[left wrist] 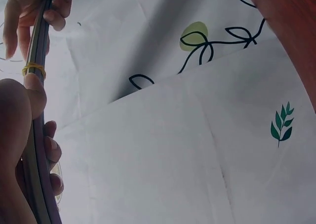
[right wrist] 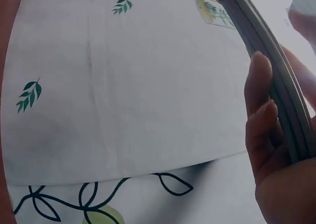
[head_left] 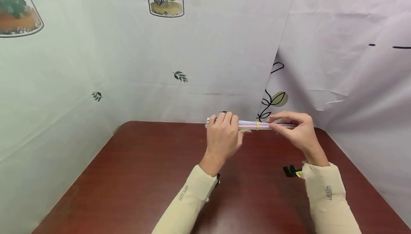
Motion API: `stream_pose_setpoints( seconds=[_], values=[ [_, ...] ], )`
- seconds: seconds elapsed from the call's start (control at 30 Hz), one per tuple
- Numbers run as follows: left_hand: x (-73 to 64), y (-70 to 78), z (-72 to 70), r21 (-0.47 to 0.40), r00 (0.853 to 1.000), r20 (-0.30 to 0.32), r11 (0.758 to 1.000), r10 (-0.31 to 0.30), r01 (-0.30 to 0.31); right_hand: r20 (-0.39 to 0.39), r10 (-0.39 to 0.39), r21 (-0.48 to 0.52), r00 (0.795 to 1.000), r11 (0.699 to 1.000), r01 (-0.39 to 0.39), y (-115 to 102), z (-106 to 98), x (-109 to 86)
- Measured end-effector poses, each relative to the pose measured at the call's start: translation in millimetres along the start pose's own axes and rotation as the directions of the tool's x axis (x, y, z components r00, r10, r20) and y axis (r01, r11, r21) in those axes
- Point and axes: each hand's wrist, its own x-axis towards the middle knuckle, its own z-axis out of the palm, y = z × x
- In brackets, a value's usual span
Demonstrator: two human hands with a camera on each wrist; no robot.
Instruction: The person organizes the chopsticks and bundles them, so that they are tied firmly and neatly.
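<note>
A bundle of long, thin straws (head_left: 248,124) in pastel pink, lilac and white is held level above the far edge of the table. A yellow rubber band (head_left: 257,125) circles it between the two hands. My left hand (head_left: 223,134) grips the bundle near its left end, where pale straw tips stick out past the fingers. In the left wrist view the thumb lies along the bundle (left wrist: 37,135) just below the band. My right hand (head_left: 296,130) holds the other end between thumb and fingers. The right wrist view has its fingers (right wrist: 260,78) along the bundle's side.
A dark red, glossy table (head_left: 154,169) lies beneath both forearms. White cloth (head_left: 208,48) printed with plants and leaves hangs behind it and along both sides. A small black piece (head_left: 290,171) sticks out from the right cuff.
</note>
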Motion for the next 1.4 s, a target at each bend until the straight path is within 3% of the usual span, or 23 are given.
stream_pose_setpoints(
  seconds=[0.13,0.23,0.33,0.63,0.77,0.83,0.9,1.07,1.13,1.17,1.23,1.27,1.4],
  values=[
    [-0.9,-0.1,0.9,-0.011,1.000,-0.011,1.000,-0.002,0.002,0.090,-0.065,-0.083,0.994,0.994,0.073,-10,3,1.8],
    [-0.8,0.7,2.3,-0.015,1.000,-0.020,1.000,0.018,-0.018,0.119,-0.037,-0.161,0.992,0.985,0.056,-15,-2,0.1],
    [-0.1,-0.8,1.6,-0.037,0.999,-0.019,0.998,0.043,-0.044,0.106,0.003,-0.209,0.994,0.978,0.019,-11,-9,-2.9],
    [-2.4,-16.3,1.9,-0.103,0.997,0.028,0.992,0.073,-0.070,0.066,0.053,-0.200,0.996,0.979,-0.038,-2,-11,-3.8],
    [-2.4,-34.1,3.8,-0.232,0.991,0.031,0.965,0.134,-0.123,0.040,0.104,-0.221,0.994,0.971,-0.093,-3,-13,-6.4],
    [-2.0,-44.5,3.2,-0.349,0.984,0.039,0.925,0.174,-0.150,0.037,0.122,-0.226,0.992,0.968,-0.110,-3,-15,-6.7],
    [-1.5,-54.1,1.3,-0.483,0.978,0.041,0.861,0.205,-0.160,0.039,0.124,-0.227,0.991,0.967,-0.112,-3,-16,-6.0],
    [-1.0,-67.8,0.0,-0.749,0.976,-0.013,0.645,0.218,-0.154,0.061,0.089,-0.199,0.994,0.977,-0.076,-3,-19,-4.8],
    [-0.4,-70.4,1.5,-0.808,0.979,-0.050,0.568,0.197,-0.156,0.064,0.079,-0.174,0.995,0.982,-0.066,-3,-20,-4.5],
    [-0.1,-71.0,2.6,-0.825,0.981,-0.066,0.542,0.185,-0.158,0.058,0.078,-0.164,0.995,0.984,-0.067,-4,-21,-4.6],
    [0.3,-70.7,4.1,-0.851,0.983,-0.092,0.500,0.157,-0.159,0.039,0.085,-0.134,0.996,0.988,-0.080,-5,-22,-5.0],
    [0.7,-69.7,4.8,-0.856,0.984,-0.101,0.491,0.149,-0.162,0.032,0.089,-0.122,0.996,0.989,-0.084,-5,-23,-5.2],
    [0.8,-59.3,7.0,-0.856,0.986,-0.111,0.491,0.126,-0.159,0.022,0.103,-0.080,0.994,0.992,-0.101,-7,-25,-5.9]
  ],
)
